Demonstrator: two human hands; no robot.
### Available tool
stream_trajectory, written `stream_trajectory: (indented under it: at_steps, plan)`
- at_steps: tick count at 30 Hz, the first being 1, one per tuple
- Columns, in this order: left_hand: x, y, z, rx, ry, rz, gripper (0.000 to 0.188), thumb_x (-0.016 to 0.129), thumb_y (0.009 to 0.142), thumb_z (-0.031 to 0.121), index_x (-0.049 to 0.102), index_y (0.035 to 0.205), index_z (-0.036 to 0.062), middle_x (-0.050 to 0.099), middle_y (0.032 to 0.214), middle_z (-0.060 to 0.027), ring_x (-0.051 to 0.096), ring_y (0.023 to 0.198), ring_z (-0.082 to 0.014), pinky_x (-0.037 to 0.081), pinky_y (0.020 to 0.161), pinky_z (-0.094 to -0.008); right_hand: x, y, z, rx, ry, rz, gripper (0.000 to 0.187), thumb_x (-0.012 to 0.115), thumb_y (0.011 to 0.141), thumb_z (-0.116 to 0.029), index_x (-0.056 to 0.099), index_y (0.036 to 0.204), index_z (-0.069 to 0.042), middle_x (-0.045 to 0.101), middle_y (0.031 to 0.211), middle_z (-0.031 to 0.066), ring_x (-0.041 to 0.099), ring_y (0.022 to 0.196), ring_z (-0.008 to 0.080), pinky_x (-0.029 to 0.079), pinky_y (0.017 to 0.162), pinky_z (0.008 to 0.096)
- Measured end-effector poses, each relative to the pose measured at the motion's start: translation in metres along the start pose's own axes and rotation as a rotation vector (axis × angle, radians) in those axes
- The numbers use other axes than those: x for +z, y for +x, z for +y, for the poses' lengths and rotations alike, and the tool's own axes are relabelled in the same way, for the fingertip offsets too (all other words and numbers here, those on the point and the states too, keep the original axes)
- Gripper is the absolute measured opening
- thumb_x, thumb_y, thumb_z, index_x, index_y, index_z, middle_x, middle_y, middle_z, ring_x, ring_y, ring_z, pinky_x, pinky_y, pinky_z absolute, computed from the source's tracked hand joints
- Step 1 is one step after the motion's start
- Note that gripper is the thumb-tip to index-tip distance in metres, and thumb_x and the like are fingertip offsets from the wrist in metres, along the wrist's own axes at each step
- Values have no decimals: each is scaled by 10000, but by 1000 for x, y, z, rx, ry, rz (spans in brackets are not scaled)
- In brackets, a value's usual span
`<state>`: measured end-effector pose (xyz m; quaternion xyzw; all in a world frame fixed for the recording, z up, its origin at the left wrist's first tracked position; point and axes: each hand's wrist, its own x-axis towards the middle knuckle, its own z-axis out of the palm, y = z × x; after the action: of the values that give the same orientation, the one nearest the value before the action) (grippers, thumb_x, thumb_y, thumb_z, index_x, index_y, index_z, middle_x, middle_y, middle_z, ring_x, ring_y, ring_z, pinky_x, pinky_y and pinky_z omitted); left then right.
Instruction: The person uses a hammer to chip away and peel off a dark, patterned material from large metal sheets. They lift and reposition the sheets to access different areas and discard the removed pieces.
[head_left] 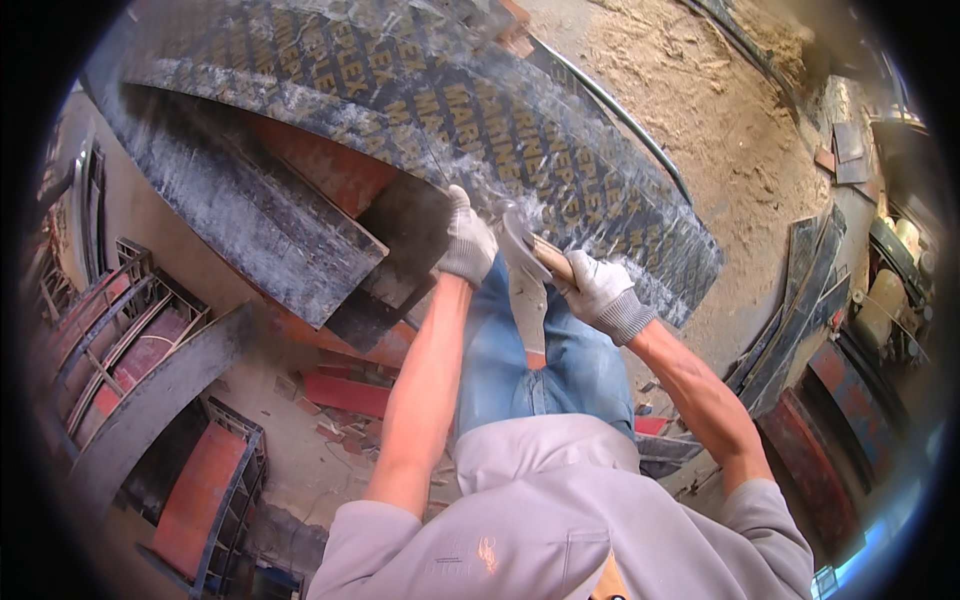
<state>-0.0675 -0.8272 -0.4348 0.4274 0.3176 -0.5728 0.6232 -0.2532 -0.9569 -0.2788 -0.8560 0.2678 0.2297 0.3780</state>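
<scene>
My right hand point(602, 296), in a pale knitted work glove, is closed round the light wooden handle of a hammer point(553, 258). Its curved grey metal head is over the near edge of a large dark film-faced plywood sheet point(560, 170). Beside the head, my left hand point(470, 238), gloved too, is closed with the thumb up at that same edge. What its fingers hold, if anything, is hidden. The sheet is bent and scuffed, with pale dust smeared across it. A narrow pale strip point(529, 310) with a reddish end lies below the hammer head, over my jeans.
Another dark curved panel point(270, 220) extends to the left beside a reddish board point(320, 160). Curved metal-framed forms point(200, 480) stand at lower left. Sandy ground point(660, 70) spreads at the far right. Stacked dark boards point(800, 290) and red panels point(808, 460) lie along the right.
</scene>
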Motion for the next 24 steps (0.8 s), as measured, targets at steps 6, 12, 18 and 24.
stream_trajectory:
  at_steps: [6, 12, 18, 24]
  plan:
    - [18, -15, 7, -8, 150, 186, 686, 465, 920, 826, 533, 809, 152, 442, 607, -17, 506, 623, -198, 577, 820, -451, 16, -1, 8, -79, -23, 136, 293, 669, 972, -317, 536, 1031, -62, 684, 829, 212, 690, 726, 437, 539, 608, 529]
    - [24, -24, 2, 25, -74, 108, 746, 555, 921, 763, 566, 1213, 77, 586, 1191, -106, 557, 1115, -309, 489, 1037, -496, 39, -13, 11, -29, 189, 183, 298, 685, 935, -262, 526, 1117, -87, 703, 838, 225, 710, 817, 430, 565, 706, 535]
    - [25, -15, 4, 10, -48, 34, 1037, 543, 882, 813, 305, 1526, 35, 365, 1566, -204, 365, 1441, -387, 284, 1231, -545, 23, -17, -11, 188, 572, 308, 377, 662, 1005, -397, 602, 1077, -31, 705, 855, 253, 719, 817, 439, 555, 738, 482]
    - [24, -20, 2, -109, 9, 23, 1319, 485, 840, 889, -79, 1642, 6, 33, 1715, -267, 110, 1591, -405, 127, 1294, -525, 4, -1, -26, 392, 1019, 242, 449, 600, 1051, -467, 627, 1041, -20, 643, 751, 68, 632, 684, 187, 515, 633, 362]
